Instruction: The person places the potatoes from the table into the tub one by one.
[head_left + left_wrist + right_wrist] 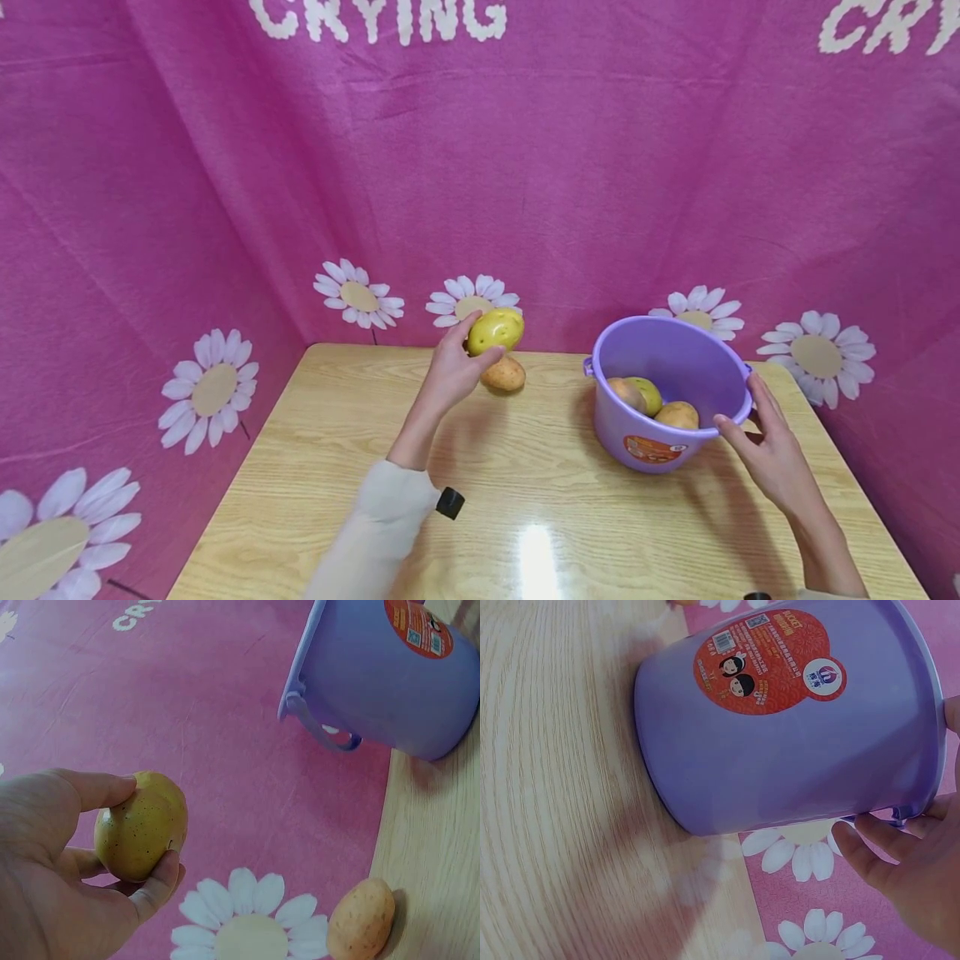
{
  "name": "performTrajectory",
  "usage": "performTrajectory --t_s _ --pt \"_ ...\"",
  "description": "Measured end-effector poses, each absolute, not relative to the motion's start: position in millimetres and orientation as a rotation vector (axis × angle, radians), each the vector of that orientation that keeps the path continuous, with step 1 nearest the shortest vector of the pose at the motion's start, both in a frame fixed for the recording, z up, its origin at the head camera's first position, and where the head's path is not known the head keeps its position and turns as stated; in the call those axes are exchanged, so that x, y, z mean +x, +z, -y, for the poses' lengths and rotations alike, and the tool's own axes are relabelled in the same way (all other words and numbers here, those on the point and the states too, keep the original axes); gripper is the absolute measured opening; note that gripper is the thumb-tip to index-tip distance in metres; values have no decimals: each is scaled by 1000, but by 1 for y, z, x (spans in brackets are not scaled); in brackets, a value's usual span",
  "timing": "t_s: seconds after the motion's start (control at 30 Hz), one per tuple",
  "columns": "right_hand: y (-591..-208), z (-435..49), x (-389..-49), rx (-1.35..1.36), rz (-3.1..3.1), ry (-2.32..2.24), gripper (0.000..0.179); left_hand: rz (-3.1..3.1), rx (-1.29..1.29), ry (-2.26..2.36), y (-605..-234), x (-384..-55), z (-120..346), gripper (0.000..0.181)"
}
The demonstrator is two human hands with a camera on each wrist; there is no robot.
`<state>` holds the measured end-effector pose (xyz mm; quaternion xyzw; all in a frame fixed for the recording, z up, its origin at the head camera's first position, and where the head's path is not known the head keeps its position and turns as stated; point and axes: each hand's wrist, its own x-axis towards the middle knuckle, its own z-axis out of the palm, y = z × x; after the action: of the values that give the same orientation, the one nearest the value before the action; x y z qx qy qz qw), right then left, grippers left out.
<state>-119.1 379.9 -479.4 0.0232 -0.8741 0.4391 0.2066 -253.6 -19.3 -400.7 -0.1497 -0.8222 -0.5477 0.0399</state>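
My left hand holds a smooth yellow potato between thumb and fingers, raised above the table. In the left wrist view, the fingers curl round the sides of this potato. A tan potato lies on the table just beyond and below that hand. At the right stands a purple bucket with several potatoes inside, among them a tan one and a yellowish one. My right hand grips the bucket's right rim, thumb at the front and fingers along the outer side by the handle lug.
The pale wooden table ends at a pink cloth backdrop printed with white daisies, which also walls in both sides. An orange-red label is stuck to the bucket's front. A bucket handle hangs at its left side.
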Motion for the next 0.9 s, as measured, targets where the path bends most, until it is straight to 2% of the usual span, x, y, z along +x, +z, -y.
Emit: performTrajectory --t_s 0.9 --pt "-480 -381 -120 55 2439 1240 77 2662 -633 -1451 -393 -241 -68 68"
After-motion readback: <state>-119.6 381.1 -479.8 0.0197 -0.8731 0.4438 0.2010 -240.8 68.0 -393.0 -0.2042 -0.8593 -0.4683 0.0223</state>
